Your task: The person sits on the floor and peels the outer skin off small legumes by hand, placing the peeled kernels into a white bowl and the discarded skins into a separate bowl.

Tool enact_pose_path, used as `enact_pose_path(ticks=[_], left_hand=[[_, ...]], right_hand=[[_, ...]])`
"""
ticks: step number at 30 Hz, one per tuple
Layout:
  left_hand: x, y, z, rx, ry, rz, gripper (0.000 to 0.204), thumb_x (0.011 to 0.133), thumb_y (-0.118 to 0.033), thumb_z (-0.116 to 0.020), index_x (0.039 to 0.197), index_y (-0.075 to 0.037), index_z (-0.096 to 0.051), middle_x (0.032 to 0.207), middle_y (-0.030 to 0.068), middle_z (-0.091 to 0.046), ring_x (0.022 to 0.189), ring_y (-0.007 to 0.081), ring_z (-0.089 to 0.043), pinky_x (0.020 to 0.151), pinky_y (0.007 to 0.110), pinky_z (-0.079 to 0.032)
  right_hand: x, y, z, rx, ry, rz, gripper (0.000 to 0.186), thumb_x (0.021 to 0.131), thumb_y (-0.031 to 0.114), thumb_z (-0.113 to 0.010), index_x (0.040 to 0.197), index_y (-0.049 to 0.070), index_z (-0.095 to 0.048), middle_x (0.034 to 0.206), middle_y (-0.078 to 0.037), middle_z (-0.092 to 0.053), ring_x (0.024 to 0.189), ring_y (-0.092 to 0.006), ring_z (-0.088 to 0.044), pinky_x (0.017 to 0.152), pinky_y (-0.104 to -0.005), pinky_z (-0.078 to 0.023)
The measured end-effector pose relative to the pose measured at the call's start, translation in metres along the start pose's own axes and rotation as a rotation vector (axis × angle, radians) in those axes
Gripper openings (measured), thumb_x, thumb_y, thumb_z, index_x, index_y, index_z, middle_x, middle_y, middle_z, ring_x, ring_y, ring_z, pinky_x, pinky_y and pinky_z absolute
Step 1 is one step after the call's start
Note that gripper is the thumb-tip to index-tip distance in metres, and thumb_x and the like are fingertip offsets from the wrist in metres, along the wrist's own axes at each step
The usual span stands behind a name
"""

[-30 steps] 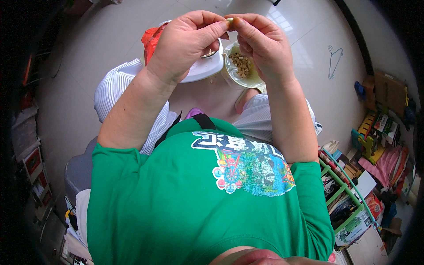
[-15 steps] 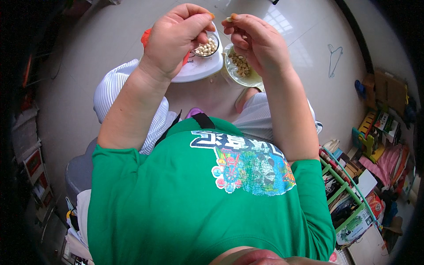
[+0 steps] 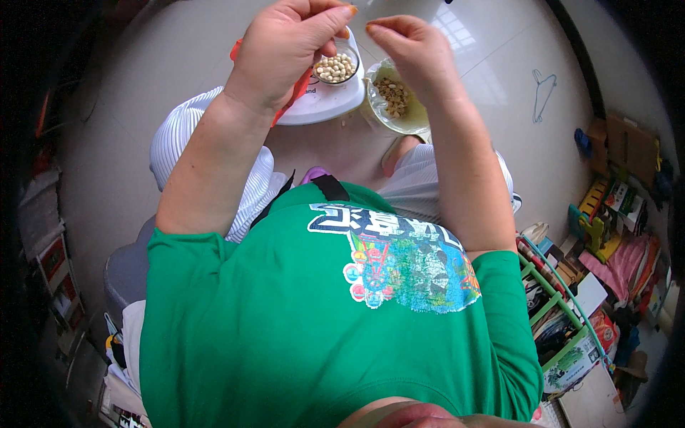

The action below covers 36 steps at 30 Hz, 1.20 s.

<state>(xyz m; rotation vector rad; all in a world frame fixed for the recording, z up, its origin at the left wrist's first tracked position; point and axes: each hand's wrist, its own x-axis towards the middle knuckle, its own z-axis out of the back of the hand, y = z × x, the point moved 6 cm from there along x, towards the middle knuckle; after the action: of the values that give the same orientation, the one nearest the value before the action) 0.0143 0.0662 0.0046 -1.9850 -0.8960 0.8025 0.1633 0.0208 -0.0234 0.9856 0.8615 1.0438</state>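
Left hand: Your left hand point(image 3: 285, 50) was up high over the small bowl point(image 3: 335, 68). The fingers were curled in, with the thumb tip near the pointer. You could not tell if a nut was pinched in there, because nothing showed between the tips.

Right hand: Your right hand point(image 3: 414, 46) was up beside it, a little apart. The thumb and pointer were close together. If they pinched a bit of shell, it was too small to see.

Small bowl: It sat on the white stool point(image 3: 321, 107) and was full of pale, peeled nuts.

Bag: A clear bag point(image 3: 392, 100) of brown nuts or shells sat just beside the stool, on your right.

Stool: It was white with a red part on the left side. It stood on the floor point(image 3: 178, 57) in front of your knees.

You: You wore a green shirt point(image 3: 285, 321) and striped shorts.

What could go wrong: Your hands were well above the bowl. A nut let go from there might bounce out and roll on the floor.

Another slip: The two hands were close. One might bump the other and knock loose a small thing.

Bag trouble: The bag looked soft and stood near your foot. A kick could tip it and spill it.

Floor: A wire hanger point(image 3: 544, 89) lay far off to the right.
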Motion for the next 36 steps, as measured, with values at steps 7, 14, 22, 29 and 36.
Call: enact_pose_path(ticks=[7, 14, 22, 29, 36], left_hand=[[0.002, 0.047, -0.017, 0.605, 0.189, -0.065, 0.018, 0.089, -0.015, -0.058, 0.097, 0.0, -0.063, 0.082, 0.003, -0.063, 0.069, 0.0048, -0.054, 0.061, 0.019, -0.045], [0.001, 0.068, -0.045, 0.726, 0.3, 0.043, 0.024, 0.089, -0.009, -0.051, 0.108, -0.001, -0.062, 0.086, 0.0044, -0.065, 0.067, 0.0067, -0.054, 0.059, 0.02, -0.045], [-0.011, 0.005, -0.041, 0.909, 0.184, -0.498, 0.017, 0.085, -0.009, -0.063, 0.1, 0.0, -0.064, 0.084, 0.0034, -0.062, 0.071, 0.0076, -0.056, 0.062, 0.019, -0.046], [-0.012, 0.008, -0.043, 1.152, 0.143, -0.765, 0.015, 0.082, -0.008, -0.064, 0.096, -0.005, -0.066, 0.089, 0.0068, -0.062, 0.076, 0.0148, -0.06, 0.067, 0.024, -0.049], [0.003, 0.011, -0.01, 0.272, 0.204, -0.256, 0.019, 0.089, -0.015, -0.058, 0.099, 0.001, -0.063, 0.083, 0.0042, -0.059, 0.067, 0.0073, -0.053, 0.058, 0.017, -0.042]], right_hand=[[-0.001, 0.015, 0.035, 0.598, 0.008, -0.159, 0.017, 0.088, 0.021, -0.057, 0.093, 0.005, -0.062, 0.067, 0.003, -0.052, 0.058, -0.0036, -0.049, 0.049, -0.015, -0.035], [0.004, 0.003, 0.03, 1.013, 0.109, -0.211, 0.027, 0.091, 0.028, -0.054, 0.093, 0.002, -0.058, 0.078, -0.003, -0.058, 0.067, -0.0092, -0.056, 0.057, -0.0197, -0.048], [-0.002, 0.006, 0.022, 1.092, 0.074, -0.233, 0.038, 0.093, 0.037, -0.048, 0.096, 0.0, -0.058, 0.087, -0.01, -0.061, 0.08, -0.021, -0.061, 0.076, -0.0301, -0.051], [-0.011, 0.017, -0.007, 1.1, 0.234, -0.211, 0.048, 0.093, 0.045, -0.045, 0.107, 0.001, -0.058, 0.1, -0.012, -0.063, 0.087, -0.0189, -0.061, 0.077, -0.0301, -0.049], [-0.016, 0.045, -0.003, 0.912, 0.082, 0.0, 0.027, 0.09, 0.023, -0.055, 0.102, 0.0, -0.062, 0.091, -0.008, -0.064, 0.082, -0.0145, -0.06, 0.075, -0.027, -0.049]])
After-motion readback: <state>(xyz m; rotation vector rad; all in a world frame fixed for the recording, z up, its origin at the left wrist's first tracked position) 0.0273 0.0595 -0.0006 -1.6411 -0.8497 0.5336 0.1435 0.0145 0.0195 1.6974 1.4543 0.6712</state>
